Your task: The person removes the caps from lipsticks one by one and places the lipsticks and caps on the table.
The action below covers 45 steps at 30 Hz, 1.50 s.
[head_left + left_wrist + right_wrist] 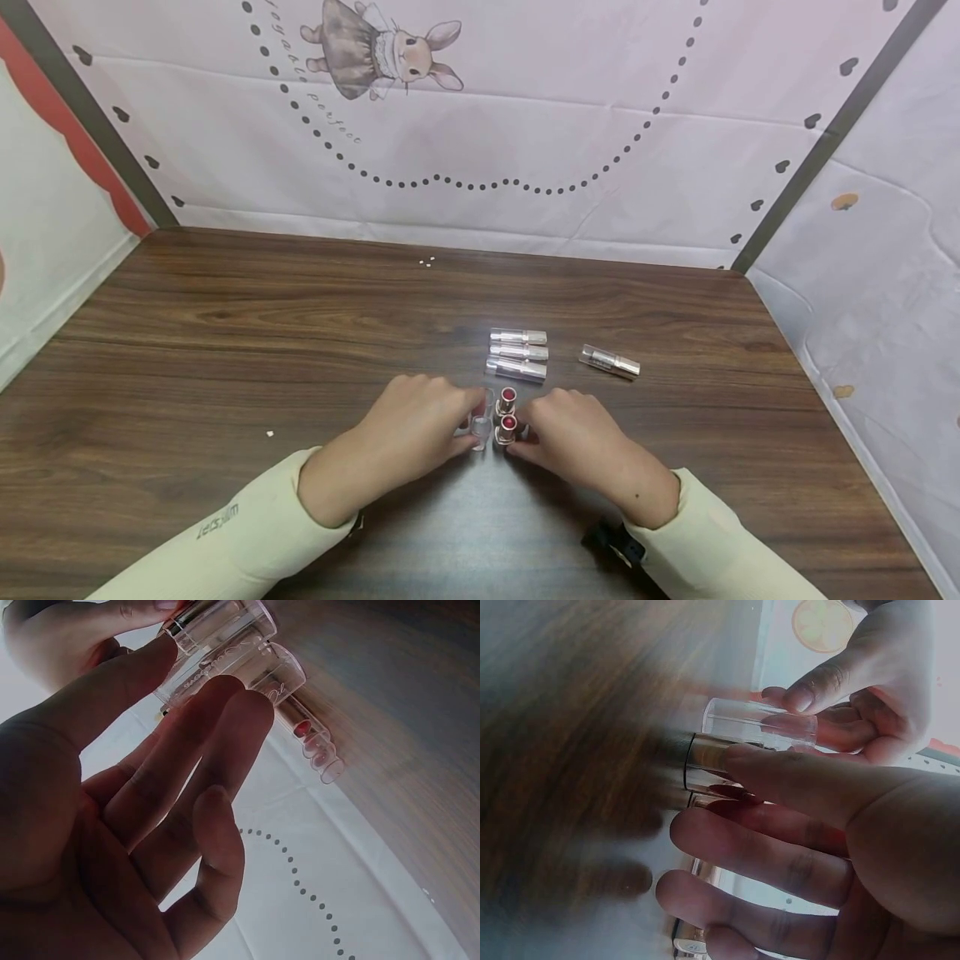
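Left hand sat just left of two upright rose-gold metallic lipsticks with red tips; thumb and fingers pinched two clear plastic cylindrical caps. Caps stood roughly upright, close along the lipsticks' left side; could not tell whether they met the table. Lipsticks pointed tips-up, long axes vertical. Beyond them, three silver cylindrical tubes lay side by side, long axes left to right. Right hand, the nearer one, pinched the lipsticks from their right. Beyond and right of them, one silver clear-ended tube lay aslant.
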{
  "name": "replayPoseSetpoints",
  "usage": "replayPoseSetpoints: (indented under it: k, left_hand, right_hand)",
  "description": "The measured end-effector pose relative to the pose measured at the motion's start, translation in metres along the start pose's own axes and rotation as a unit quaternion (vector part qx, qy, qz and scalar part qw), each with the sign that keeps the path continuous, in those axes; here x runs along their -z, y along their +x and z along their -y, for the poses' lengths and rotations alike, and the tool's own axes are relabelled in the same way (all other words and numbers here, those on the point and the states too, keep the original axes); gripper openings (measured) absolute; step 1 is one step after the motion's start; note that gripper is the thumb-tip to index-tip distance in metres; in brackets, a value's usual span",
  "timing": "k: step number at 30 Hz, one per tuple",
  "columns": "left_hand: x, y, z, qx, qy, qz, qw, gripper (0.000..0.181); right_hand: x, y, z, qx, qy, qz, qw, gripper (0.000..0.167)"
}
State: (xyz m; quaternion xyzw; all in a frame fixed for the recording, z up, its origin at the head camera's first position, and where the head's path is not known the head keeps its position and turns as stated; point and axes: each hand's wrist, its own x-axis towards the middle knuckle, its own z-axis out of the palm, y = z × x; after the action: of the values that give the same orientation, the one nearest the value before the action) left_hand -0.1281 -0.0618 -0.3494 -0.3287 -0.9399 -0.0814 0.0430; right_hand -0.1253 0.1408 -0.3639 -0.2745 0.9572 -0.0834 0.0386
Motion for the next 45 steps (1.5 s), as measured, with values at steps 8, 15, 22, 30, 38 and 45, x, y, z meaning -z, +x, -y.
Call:
replayPoseSetpoints:
  k: [8, 15, 22, 30, 38, 45]
  left_hand:
    - [0.001, 0.0, 0.0, 0.008, 0.001, 0.004, 1.0, 0.026]
    - [0.002, -0.002, 0.0, 0.006, 0.009, -0.002, 0.9999, 0.027]
    - [0.005, -0.004, 0.0, 0.012, 0.017, -0.006, 0.9998, 0.029]
    - [0.009, -0.006, -0.001, 0.012, 0.033, -0.024, 0.9991, 0.032]
    - [0.012, -0.006, 0.0, 0.036, 0.04, -0.035, 0.998, 0.033]
    - [0.015, -0.006, 0.001, 0.042, 0.039, -0.058, 0.9967, 0.029]
  right_hand:
    - [0.0, -0.001, 0.0, -0.002, -0.019, -0.002, 0.9998, 0.029]
    - [0.003, -0.002, -0.001, 0.001, -0.018, 0.011, 0.9998, 0.022]
    - [0.016, -0.006, -0.009, -0.011, -0.002, 0.032, 0.9994, 0.02]
    - [0.031, -0.011, -0.042, -0.059, -0.035, -0.019, 0.9975, 0.025]
    - [0.033, -0.008, -0.078, -0.107, -0.072, -0.062, 0.9898, 0.029]
    - [0.031, -0.004, -0.098, -0.134, -0.078, -0.043, 0.9869, 0.045]
